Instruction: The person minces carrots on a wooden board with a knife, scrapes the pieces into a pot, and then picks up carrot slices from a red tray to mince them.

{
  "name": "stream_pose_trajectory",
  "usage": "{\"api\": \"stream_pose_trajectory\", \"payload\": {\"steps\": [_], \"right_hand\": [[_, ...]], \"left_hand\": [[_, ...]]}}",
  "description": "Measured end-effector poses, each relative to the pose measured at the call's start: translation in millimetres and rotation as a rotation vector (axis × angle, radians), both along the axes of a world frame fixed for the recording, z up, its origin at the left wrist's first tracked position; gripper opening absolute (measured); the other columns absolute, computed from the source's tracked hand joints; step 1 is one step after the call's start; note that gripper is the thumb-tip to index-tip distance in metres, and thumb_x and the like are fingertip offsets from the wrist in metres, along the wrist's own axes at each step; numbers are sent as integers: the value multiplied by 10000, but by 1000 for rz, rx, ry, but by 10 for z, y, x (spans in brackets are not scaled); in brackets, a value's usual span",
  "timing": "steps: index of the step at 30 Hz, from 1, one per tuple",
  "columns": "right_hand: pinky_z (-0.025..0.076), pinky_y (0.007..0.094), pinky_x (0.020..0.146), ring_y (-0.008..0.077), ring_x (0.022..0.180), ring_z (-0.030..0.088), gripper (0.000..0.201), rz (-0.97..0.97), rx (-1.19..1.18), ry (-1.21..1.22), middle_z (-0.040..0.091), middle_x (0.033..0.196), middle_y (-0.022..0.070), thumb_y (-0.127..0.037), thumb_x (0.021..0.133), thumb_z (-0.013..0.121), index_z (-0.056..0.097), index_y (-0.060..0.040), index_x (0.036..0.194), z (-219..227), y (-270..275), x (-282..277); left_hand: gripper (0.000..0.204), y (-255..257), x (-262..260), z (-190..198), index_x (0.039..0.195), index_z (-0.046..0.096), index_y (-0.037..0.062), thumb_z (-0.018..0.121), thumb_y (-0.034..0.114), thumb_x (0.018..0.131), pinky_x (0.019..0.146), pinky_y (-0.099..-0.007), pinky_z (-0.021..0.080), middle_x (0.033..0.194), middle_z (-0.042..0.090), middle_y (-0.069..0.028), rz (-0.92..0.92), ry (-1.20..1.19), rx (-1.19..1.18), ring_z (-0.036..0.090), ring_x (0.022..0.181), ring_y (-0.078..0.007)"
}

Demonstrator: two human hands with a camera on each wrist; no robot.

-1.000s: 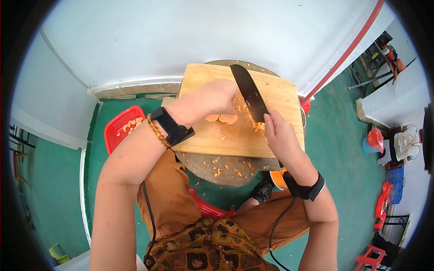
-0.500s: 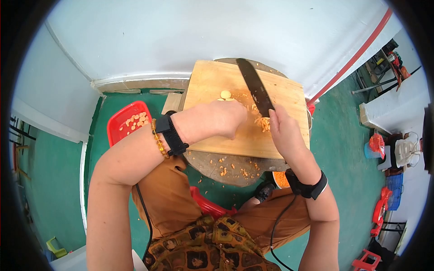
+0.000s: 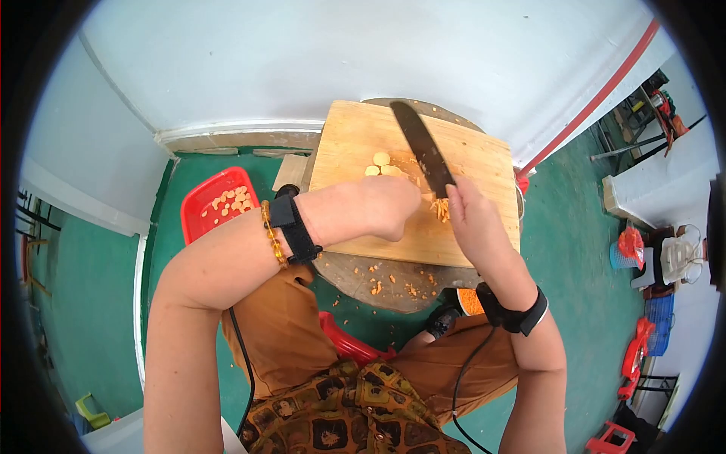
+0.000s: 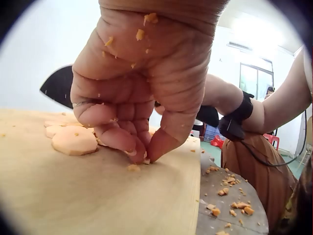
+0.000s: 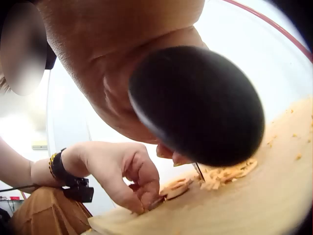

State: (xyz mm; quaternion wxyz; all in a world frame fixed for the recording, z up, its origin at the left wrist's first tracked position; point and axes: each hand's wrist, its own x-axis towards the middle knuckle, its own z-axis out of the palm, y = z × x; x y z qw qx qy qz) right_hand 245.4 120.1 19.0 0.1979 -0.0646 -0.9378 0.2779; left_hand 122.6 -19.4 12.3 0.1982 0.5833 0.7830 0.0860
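Observation:
My right hand (image 3: 478, 219) grips a black-bladed kitchen knife (image 3: 420, 144), its blade slanting over the wooden cutting board (image 3: 348, 132). The rounded butt of its handle (image 5: 195, 105) fills much of the right wrist view. Beside the blade my left hand (image 4: 142, 88) bends its fingers down to the board, thumb and fingertips pinching at a bit of orange vegetable slice. Several round orange slices (image 4: 76, 140) lie flat past its fingers. Cut orange strips (image 3: 440, 208) are heaped by the blade near my right hand. Orange crumbs cling to the left palm.
The board lies on a round wooden stump (image 3: 378, 284) strewn with orange scraps. At the left, a red basin (image 3: 193, 204) holds round slices. A bowl of orange bits (image 3: 470, 301) stands beneath the stump's right side. A white wall (image 3: 265, 68) rises behind.
My left hand has moved right and nearer to me, uncovering round slices behind it. The knife stays in my right hand over the board, its blade angle shifting slightly.

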Motion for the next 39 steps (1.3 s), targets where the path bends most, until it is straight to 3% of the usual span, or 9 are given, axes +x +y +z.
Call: {"api": "stream_pose_trajectory", "payload": {"steps": [3,12,18,21,22,25,27,31,39], "right_hand": [[450,526,575,463,656,583,190,-22,76,-146,584,684,285,-159,949,485,503,22,893,-110,35,-10],[464,520,567,475,633,571,207,33,80,-133,579,675,292,-164,949,466,506,19,860,-194,120,-86],[456,388,460,280,458,550,262,-122,-433,-369,538,594,162,-210,978,426,515,13,874,-69,218,-49],[433,344,430,175,442,521,277,-127,-480,-286,487,564,102,-228,986,423,519,13,889,40,209,1],[438,389,472,283,477,545,255,-149,-446,-265,526,598,162,-213,978,438,525,18,912,45,219,14],[437,437,536,401,573,549,239,-113,-212,-179,549,661,230,-198,968,457,523,26,918,-38,282,20],[432,465,578,449,651,543,231,-112,-222,-198,554,715,262,-190,962,469,519,30,910,-56,290,12],[433,490,597,465,695,563,230,-120,-127,-114,565,743,283,-184,960,474,510,30,881,85,161,48],[440,525,592,479,687,567,226,-89,-42,-200,575,713,289,-176,954,479,505,23,848,-27,151,1]], "left_hand": [[142,32,-2,-11,728,642,4,637,104,625,636,-417,500,728,630,-183,26,21,25,631,744,-343],[125,84,-95,180,669,657,11,628,126,630,560,-385,488,644,635,-176,147,-112,147,620,599,-298],[137,184,-163,213,670,657,9,639,143,643,564,-358,493,625,634,-153,256,-178,214,627,593,-261],[135,269,-181,141,680,661,6,637,135,647,572,-351,499,632,638,-153,281,-196,304,630,598,-255],[134,291,-190,115,686,664,6,635,131,649,574,-349,501,635,640,-154,272,-180,338,632,601,-254],[126,381,-195,64,720,682,9,635,113,666,588,-349,505,667,653,-154,239,-230,235,642,626,-255],[124,406,-200,-19,741,691,13,639,106,677,598,-353,504,689,659,-156,249,-245,267,646,643,-260],[115,403,-241,-67,757,698,19,648,101,695,618,-361,505,713,663,-160,242,-80,314,650,665,-270],[103,174,-425,160,756,694,14,659,91,697,602,-340,504,694,659,-146,259,-96,247,641,644,-251]]}}
